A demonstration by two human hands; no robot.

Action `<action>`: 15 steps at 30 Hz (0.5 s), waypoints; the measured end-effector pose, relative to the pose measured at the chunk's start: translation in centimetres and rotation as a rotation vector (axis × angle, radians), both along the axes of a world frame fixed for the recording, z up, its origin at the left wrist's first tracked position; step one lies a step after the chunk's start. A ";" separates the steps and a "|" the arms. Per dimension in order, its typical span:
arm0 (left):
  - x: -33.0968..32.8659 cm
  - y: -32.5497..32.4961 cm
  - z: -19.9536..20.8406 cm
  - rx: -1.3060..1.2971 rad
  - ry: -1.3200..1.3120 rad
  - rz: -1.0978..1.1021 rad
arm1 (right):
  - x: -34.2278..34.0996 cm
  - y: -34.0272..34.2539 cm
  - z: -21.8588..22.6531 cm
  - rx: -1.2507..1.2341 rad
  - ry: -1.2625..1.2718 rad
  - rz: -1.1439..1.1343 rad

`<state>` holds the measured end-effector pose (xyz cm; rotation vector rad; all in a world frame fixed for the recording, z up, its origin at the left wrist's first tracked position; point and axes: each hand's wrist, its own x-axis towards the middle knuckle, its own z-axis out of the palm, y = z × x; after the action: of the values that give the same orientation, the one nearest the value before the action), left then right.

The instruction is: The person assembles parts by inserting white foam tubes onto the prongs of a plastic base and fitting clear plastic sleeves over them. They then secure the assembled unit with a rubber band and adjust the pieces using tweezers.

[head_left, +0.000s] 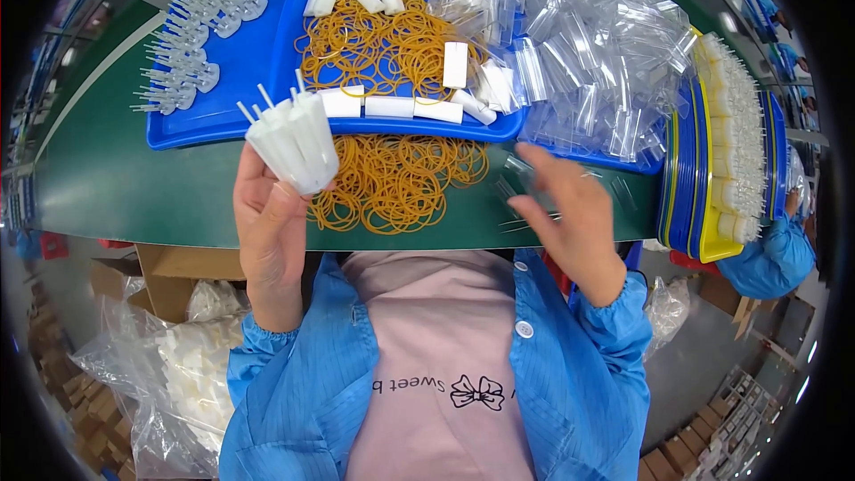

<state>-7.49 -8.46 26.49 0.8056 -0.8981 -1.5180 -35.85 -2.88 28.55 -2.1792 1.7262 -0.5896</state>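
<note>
My left hand is closed around the base of a fan-shaped white plastic piece, with several thin stems pointing up and away from me. My right hand has its thumb and forefinger apart over a few loose clear plastic strips on the green table; I see nothing gripped in it. Between the hands lies a heap of tan rubber bands. More bands and white foam-like blocks are in the blue tray behind it.
A large pile of clear plastic sleeves fills the back right. Rows of stemmed translucent pieces stand on blue at the back left. Stacked blue and yellow trays with white parts border the right. The green table has its edge near my body.
</note>
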 end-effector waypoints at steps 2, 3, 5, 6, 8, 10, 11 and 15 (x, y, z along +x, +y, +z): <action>-0.5 0.3 0.2 -0.018 -0.084 -0.025 | -0.5 0.0 0.8 -0.014 -0.130 -0.089; -1.0 0.5 0.4 -0.016 -0.096 -0.055 | -0.8 0.0 1.3 -0.049 -0.300 -0.117; -2.4 1.1 0.6 0.055 -0.100 -0.112 | -0.7 0.2 1.8 -0.083 -0.473 -0.143; -2.9 1.3 0.8 0.080 -0.074 -0.172 | -0.3 0.4 2.0 -0.112 -0.753 -0.157; -4.0 1.8 1.2 0.142 0.062 -0.293 | 0.6 0.2 2.3 -0.137 -1.039 -0.165; -4.6 2.1 1.0 0.083 0.055 -0.374 | 1.3 -0.3 2.8 -0.237 -1.155 -0.065; -4.7 2.1 1.3 0.059 0.002 -0.393 | 1.8 -0.4 3.1 -0.238 -1.158 -0.065; -4.8 1.9 1.4 -0.046 -0.160 -0.448 | 3.2 -0.8 3.4 -0.218 -1.218 -0.013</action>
<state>-12.29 -6.53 27.94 0.7296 -1.2909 -1.8274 -32.70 -3.65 31.97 -1.3038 0.9870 -1.6864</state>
